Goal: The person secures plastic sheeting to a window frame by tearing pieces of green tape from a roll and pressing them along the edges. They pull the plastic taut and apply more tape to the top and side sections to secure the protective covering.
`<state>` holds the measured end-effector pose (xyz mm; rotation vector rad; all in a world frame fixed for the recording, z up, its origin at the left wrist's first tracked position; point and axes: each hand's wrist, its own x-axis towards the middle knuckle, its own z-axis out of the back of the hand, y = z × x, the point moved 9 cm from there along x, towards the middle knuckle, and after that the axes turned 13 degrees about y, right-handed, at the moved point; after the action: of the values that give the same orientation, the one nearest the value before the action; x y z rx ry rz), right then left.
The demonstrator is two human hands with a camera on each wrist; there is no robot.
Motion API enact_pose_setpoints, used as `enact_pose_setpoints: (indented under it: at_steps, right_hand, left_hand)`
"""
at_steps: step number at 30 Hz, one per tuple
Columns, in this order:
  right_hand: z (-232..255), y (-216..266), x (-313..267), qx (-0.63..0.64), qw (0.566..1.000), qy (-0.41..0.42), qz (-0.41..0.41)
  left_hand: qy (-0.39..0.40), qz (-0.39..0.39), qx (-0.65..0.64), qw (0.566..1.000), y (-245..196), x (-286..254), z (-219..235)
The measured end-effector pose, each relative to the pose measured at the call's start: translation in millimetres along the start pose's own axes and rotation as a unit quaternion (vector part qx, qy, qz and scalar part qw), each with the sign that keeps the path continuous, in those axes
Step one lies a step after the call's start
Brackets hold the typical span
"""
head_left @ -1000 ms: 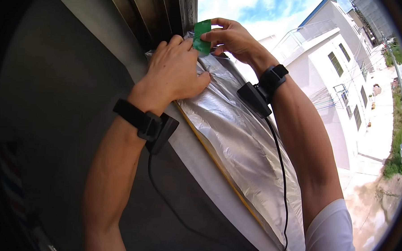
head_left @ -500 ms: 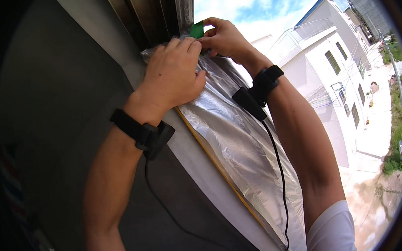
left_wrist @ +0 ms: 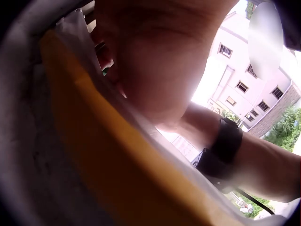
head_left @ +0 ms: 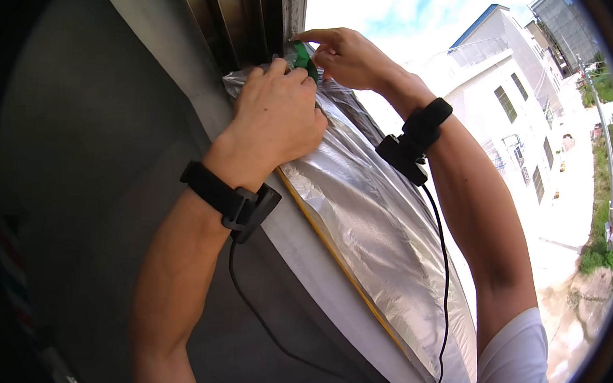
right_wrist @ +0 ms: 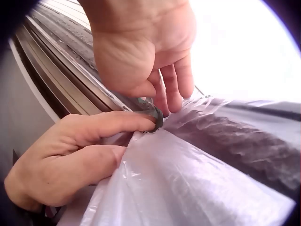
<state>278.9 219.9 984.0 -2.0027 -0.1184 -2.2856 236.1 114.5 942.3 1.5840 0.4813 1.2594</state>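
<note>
A silvery plastic sheet with a yellow strip along its edge hangs below the metal frame corner. My left hand grips the gathered top of this sheet; in the right wrist view its index fingertip lies against green tape, with the thumb on the sheet's edge. The green tape is bent over the bunched top. My right hand is beside the tape, index finger extended over it towards the frame. In the right wrist view the right hand's fingers point down at the tape, touching or nearly touching it.
Grooved metal tracks run above the hands, beside a pale ledge and a dark grey surface. Outside on the right stand white buildings above a road and greenery. Black cables hang from both wrist cameras.
The green tape went from standing flat between the right fingers to lying bent against the bunched sheet. My right hand let it go and its index finger stretched out. The left hand stayed on the sheet.
</note>
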Motion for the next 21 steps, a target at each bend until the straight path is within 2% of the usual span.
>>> enact_pose_setpoints:
  at_steps: [7,9,10,12,17,21]
  right_hand:
    - [-9.0,-0.7,-1.5,-0.030,0.998,0.012,0.048]
    - [-9.5,2.2,-4.7,-0.116,0.991,-0.022,0.067]
    - [-8.7,-2.7,-4.9,-0.114,0.991,-0.022,0.067]
    - [5.8,-9.3,-9.6,-0.204,0.973,-0.094,0.062]
    - [1.7,-25.5,-7.6,-0.246,0.968,-0.040,-0.005]
    - [-8.7,-27.7,-6.0,-0.288,0.954,0.042,-0.065]
  left_hand:
    - [-0.012,0.000,-0.011,1.000,0.9,-0.5,0.0]
    - [-0.002,0.002,-0.013,1.000,0.3,-0.9,0.7]
    - [0.007,0.002,-0.017,1.000,-0.1,-0.6,0.0]
    - [0.012,0.004,-0.016,1.000,-0.1,-0.7,-1.1]
    - [-0.004,0.005,-0.011,1.000,-0.8,0.9,-0.2]
    - [0.012,0.011,-0.008,1.000,0.1,1.0,0.7]
